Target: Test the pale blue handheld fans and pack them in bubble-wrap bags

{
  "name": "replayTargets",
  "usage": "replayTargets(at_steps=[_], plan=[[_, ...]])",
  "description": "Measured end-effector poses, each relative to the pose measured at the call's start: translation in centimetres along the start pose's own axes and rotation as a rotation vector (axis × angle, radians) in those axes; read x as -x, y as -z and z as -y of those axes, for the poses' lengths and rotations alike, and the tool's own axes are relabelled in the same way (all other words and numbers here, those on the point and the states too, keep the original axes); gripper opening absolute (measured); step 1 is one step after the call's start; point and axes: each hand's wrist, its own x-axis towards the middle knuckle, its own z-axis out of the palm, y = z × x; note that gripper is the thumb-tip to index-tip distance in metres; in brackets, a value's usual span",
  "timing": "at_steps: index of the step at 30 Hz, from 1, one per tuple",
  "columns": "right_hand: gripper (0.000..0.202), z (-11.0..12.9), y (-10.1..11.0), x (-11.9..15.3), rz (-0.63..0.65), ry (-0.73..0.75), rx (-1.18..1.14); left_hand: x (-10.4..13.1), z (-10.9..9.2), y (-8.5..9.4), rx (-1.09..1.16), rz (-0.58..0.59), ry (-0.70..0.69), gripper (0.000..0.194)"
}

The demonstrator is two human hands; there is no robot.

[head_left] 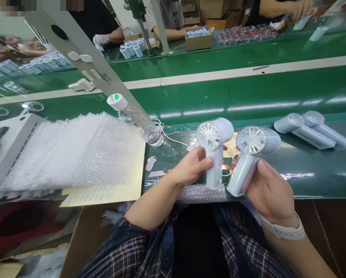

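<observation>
Two light-blue handheld fans are held up side by side over the table edge. My left hand is closed round the handle of the left handheld fan, thumb across its front. The right handheld fan tilts a little, its handle gripped by my right hand, which wears a pale wristband. Both grilles face me. Beyond my right hand, two more handheld fans lie on the green table, one printed with lettering. A white cable runs behind the fans I hold.
To the left, a stack of bubble-wrap bags lies over yellow sticker sheets. A clear bottle stands against a slanted metal post. Across the green conveyor, co-workers handle blue parts near a cardboard box.
</observation>
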Motion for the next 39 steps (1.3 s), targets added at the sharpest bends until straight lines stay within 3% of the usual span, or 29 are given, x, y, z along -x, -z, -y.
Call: replayTargets(at_steps=[6,12,17,23,28,30,33,39], plan=[[0.04,0.4,0.6,0.2,0.0,-0.021,-0.026,-0.2,0.6,0.2,0.074,-0.046,0.071,0.087],[0.041,0.4,0.9,0.3,-0.032,-0.045,-0.05,-0.6,1.1,0.2,-0.047,-0.117,0.017,0.094],[0.041,0.4,0.7,0.1,-0.023,-0.073,-0.076,-0.4,1.2,0.0,-0.055,-0.08,0.089,0.098],[0.06,0.8,0.3,-0.2,-0.065,-0.222,-0.182,-0.6,1.2,0.0,-0.08,-0.086,0.089,0.086],[0.053,1.4,-0.6,-0.1,0.012,-0.283,-0.255,-1.4,1.3,-0.1,-0.101,-0.069,-0.124,0.069],[0.046,1.5,-0.9,0.1,0.055,-0.279,-0.274,-1.3,1.1,-0.3,-0.057,-0.062,-0.161,0.063],[0.034,1.5,-1.0,0.5,0.127,-0.251,-0.266,-0.3,0.4,-0.9,0.004,0.006,-0.07,0.056],[0.043,1.5,-0.7,1.1,0.204,-0.123,-0.22,3.0,0.3,-2.3,0.034,0.027,-0.072,0.048]])
